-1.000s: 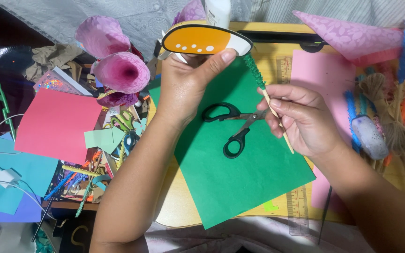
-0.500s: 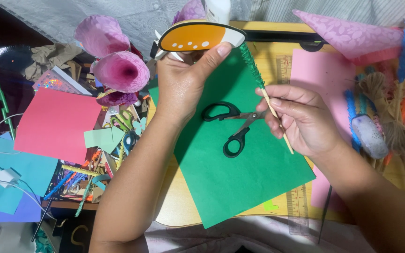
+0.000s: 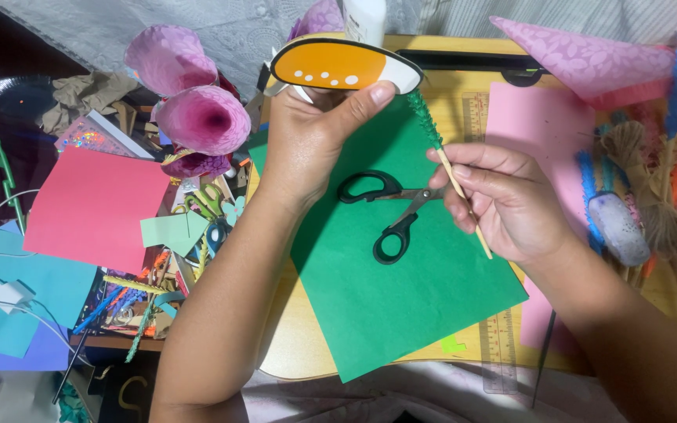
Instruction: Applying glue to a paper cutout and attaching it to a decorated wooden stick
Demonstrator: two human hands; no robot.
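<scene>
Across a cluttered wooden table (image 3: 432, 55) lies a large green paper sheet (image 3: 401, 290), angled like a diamond and filling the centre of the view. To its left sits a red paper sheet (image 3: 92, 207), with blue paper (image 3: 17, 301) below it near the table's edge. Behind the red sheet stand pink paper cones (image 3: 197, 117), rolled like flowers. A pink paper sheet (image 3: 530, 133) lies at the right, partly under the right forearm. The left hand (image 3: 307, 149) is raised over the green sheet, thumb and fingers pinching an orange oval paper cutout (image 3: 338, 66) with a black rim and white dots, held near the far edge of the green sheet. The right hand (image 3: 503, 200) is curled, fingers pressed together around a thin wooden stick (image 3: 464, 196) whose upper end is wrapped in fringed green paper. Black-handled scissors (image 3: 389, 211) rest on the green sheet between the two hands, blades pointing toward the right hand.
</scene>
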